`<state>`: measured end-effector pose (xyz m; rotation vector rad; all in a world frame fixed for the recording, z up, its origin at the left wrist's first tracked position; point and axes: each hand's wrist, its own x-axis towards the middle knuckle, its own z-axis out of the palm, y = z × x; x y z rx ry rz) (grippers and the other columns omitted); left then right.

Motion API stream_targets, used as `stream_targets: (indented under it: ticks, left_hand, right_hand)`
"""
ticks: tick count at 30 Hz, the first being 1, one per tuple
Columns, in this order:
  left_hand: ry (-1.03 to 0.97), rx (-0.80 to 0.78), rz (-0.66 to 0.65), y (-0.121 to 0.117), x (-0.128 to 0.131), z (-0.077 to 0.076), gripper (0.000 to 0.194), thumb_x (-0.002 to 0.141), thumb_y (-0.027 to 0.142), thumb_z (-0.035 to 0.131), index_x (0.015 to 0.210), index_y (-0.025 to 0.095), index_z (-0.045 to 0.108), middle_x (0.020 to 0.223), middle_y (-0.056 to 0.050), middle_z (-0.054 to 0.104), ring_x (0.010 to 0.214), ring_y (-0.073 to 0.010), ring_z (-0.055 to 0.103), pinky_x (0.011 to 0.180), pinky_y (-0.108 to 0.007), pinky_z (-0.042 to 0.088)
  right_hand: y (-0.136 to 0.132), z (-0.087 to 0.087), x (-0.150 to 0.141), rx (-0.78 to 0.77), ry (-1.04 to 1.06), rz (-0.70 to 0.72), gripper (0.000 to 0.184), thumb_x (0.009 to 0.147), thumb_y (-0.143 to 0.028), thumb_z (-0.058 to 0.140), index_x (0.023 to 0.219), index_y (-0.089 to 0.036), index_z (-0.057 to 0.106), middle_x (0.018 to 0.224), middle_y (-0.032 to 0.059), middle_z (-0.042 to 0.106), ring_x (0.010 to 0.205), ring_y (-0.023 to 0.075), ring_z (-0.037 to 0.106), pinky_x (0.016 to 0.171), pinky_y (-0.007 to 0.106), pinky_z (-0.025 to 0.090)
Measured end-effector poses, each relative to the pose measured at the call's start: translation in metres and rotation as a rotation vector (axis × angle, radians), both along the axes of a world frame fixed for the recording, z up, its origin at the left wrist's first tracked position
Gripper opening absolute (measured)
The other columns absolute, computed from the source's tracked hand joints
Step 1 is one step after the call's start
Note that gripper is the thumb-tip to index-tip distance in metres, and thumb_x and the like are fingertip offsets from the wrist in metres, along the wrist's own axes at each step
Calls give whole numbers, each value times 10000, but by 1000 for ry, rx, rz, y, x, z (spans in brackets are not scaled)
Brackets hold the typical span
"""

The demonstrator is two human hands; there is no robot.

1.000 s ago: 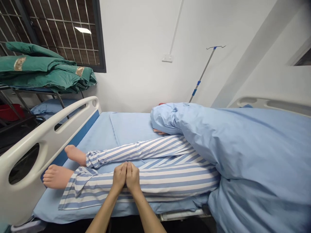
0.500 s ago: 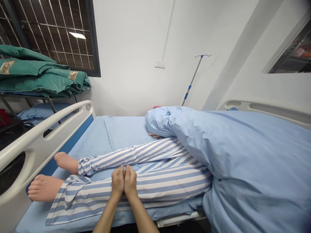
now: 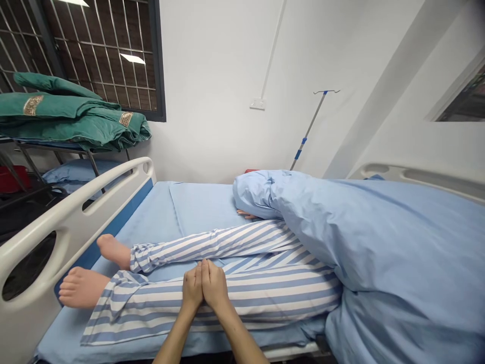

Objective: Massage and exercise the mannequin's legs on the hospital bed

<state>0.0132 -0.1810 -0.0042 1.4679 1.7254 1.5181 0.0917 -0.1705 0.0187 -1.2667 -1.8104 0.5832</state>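
My left hand (image 3: pixel 193 287) and my right hand (image 3: pixel 214 285) are side by side, their inner edges touching. Both are closed, with the fingers curled away from me and partly hidden. They are over the near leg of blue-and-white striped trousers (image 3: pixel 273 293), around the knee. Whether they pinch any cloth cannot be seen. The trousers are on a figure lying on the bed, whose smooth, manikin-like bare feet (image 3: pixel 84 287) point left. A light blue quilt (image 3: pixel 379 237) is bunched over the figure's upper part; a few fingertips (image 3: pixel 246 214) show beneath its edge.
A pale bed end board (image 3: pixel 68 207) stands beyond the feet, another (image 3: pixel 428 177) at the far right. An IV pole (image 3: pixel 312 121) rises behind the bed. Folded green quilts (image 3: pixel 76 119) lie on a rack at left, near a red basin (image 3: pixel 14 179).
The view has turned slightly left, so the bed and room appear shifted right. My hands stay together over the same part of the near leg, fingertips now drawn closer together.
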Motion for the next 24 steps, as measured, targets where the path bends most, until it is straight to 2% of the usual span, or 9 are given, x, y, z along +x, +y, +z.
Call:
stream_targets:
  ticks: [3,6,10,14,16,20,24]
  left_hand:
    - [29,-19,-76,-1,1,1,390,838,338,318,505,181,448,482,-9,504,486,-114,439,522,-227,313]
    - [38,-26,-80,0,4,3,354,818,314,349,500,179,423,480,4,477,488,-107,412,516,-221,298]
    - [-132,-64,-32,2,14,18,365,793,371,375,478,187,356,448,24,394,471,-100,355,482,-220,289]
    - [-338,-1,45,1,31,43,383,776,420,404,488,201,280,447,49,295,458,-86,288,455,-217,276]
    - [-389,23,28,2,38,46,389,768,427,422,490,203,265,449,52,290,454,-82,272,445,-217,269]
    - [-365,-30,-10,4,41,30,409,767,457,419,473,196,304,440,39,345,456,-89,311,457,-222,281]
    - [-173,-57,-78,2,41,13,407,810,437,366,506,172,421,486,7,465,497,-108,405,511,-228,303]
  right_hand:
    - [-1,-17,0,-22,173,-4,364,892,-324,283,607,-185,462,546,6,511,514,122,456,510,234,267]
    - [0,-28,0,-30,280,-17,332,878,-321,323,603,-183,448,539,-6,486,512,118,438,511,229,285]
    - [3,-26,2,-55,368,-19,356,881,-342,317,585,-182,433,532,-12,471,510,112,423,509,225,296]
    - [6,-23,6,-81,436,-9,393,882,-380,299,582,-179,454,548,0,493,525,117,426,514,228,319]
    - [7,-22,8,-89,468,21,393,877,-391,306,612,-172,496,588,17,535,550,123,446,530,231,340]
    - [9,-22,12,-130,545,-29,401,859,-441,327,595,-175,470,570,7,511,550,122,435,533,231,353]
    - [15,-26,16,-182,612,-47,381,836,-468,360,580,-187,387,546,-23,431,537,111,395,538,228,363]
